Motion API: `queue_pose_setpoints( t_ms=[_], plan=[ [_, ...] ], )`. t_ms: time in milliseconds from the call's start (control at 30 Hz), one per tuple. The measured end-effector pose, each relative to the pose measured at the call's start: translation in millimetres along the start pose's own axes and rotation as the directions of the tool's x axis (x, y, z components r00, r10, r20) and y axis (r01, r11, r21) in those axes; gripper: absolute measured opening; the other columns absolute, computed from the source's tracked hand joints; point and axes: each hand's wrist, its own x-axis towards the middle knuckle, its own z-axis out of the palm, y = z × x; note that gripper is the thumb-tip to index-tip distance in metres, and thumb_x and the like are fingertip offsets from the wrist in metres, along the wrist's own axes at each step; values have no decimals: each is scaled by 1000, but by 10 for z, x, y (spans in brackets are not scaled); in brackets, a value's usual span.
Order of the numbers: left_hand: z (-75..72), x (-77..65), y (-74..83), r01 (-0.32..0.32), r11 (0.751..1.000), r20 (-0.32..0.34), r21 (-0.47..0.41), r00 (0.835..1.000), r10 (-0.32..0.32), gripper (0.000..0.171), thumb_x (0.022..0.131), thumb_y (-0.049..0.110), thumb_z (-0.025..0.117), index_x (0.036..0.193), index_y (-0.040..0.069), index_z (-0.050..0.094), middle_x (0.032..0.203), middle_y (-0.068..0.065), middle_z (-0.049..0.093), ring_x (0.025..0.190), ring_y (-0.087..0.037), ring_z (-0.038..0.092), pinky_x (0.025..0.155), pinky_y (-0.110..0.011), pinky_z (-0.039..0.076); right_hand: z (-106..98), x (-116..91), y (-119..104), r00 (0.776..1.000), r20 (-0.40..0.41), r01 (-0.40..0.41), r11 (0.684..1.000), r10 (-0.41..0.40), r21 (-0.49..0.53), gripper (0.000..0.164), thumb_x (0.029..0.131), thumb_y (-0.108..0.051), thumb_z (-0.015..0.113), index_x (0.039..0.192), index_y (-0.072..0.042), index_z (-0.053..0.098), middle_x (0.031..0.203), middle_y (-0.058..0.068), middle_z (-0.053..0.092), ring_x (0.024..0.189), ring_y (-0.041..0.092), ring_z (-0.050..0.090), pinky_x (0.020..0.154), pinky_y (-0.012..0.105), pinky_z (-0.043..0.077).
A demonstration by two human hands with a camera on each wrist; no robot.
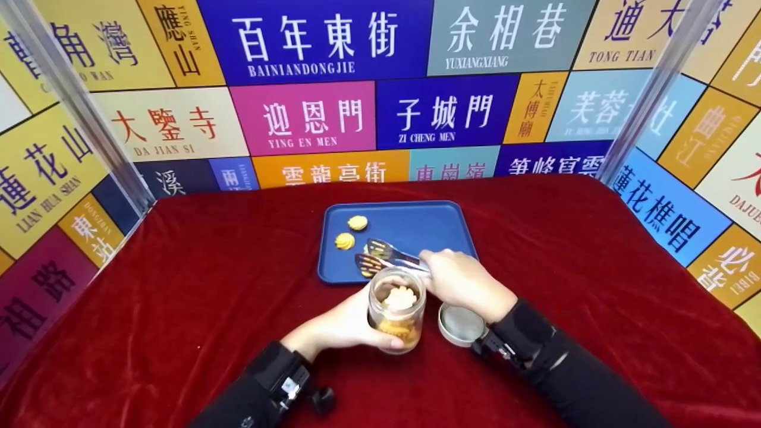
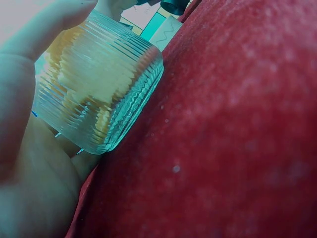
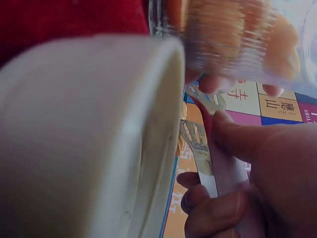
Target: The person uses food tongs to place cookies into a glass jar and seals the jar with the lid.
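My left hand (image 1: 342,326) grips a ribbed glass jar (image 1: 410,340) around its side, tilted in the left wrist view. Piped yellow cookies (image 1: 399,298) fill much of the jar, whose mouth is uncovered. My right hand (image 1: 461,280) holds metal serving tongs (image 1: 407,259) by the handles, just behind the jar rim. The slotted ends of the tongs stand apart, low over the near part of a blue tray (image 1: 410,221), with bits of yellow cookie showing at them. Two more cookies, one (image 1: 357,223) farther back and another (image 1: 344,241) nearer, lie on the tray's left side.
A round, pale jar lid (image 1: 462,324) lies on the red cloth (image 1: 238,285) beneath my right wrist, looming large in the right wrist view. Behind the table stands a wall of coloured sign panels (image 1: 303,116), with clear upright posts at both back corners.
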Motion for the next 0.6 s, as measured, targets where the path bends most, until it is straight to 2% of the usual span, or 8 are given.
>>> queue_pose_setpoints(
  t_ms=[200,367,500,600],
  plan=[
    [9,-7,12,32,999,-18,9,999,-32,89,77,8,96,150,14,46,145,1,58,136,-19,55,120,-36,41,-13,-21,30,999,-34,-36,999,35,-36,26,98,-29,72,107,-6,67,94,19,71,88,42,72,74,56,59],
    [3,-7,-7,28,1000,-20,2,999,-28,88,77,7,95,150,13,45,145,0,57,135,-19,55,120,-36,41,-10,-17,18,998,7,-56,998,56,2,25,98,-29,72,109,-7,68,97,16,72,91,39,72,76,54,59],
    [-6,-5,-9,28,1000,-10,7,1000,-28,90,78,11,95,152,15,44,146,0,57,136,-19,55,120,-37,41,-26,-21,23,1000,1,-25,999,25,24,20,99,-29,70,101,-10,68,90,11,71,86,35,71,73,51,58],
    [-12,-7,-6,33,999,-2,2,999,-33,91,78,14,95,153,16,44,146,0,58,136,-19,55,120,-37,41,-70,-40,60,1000,-23,5,999,-4,39,26,102,-35,69,92,-12,65,83,8,67,83,34,70,71,50,57]
  ],
)
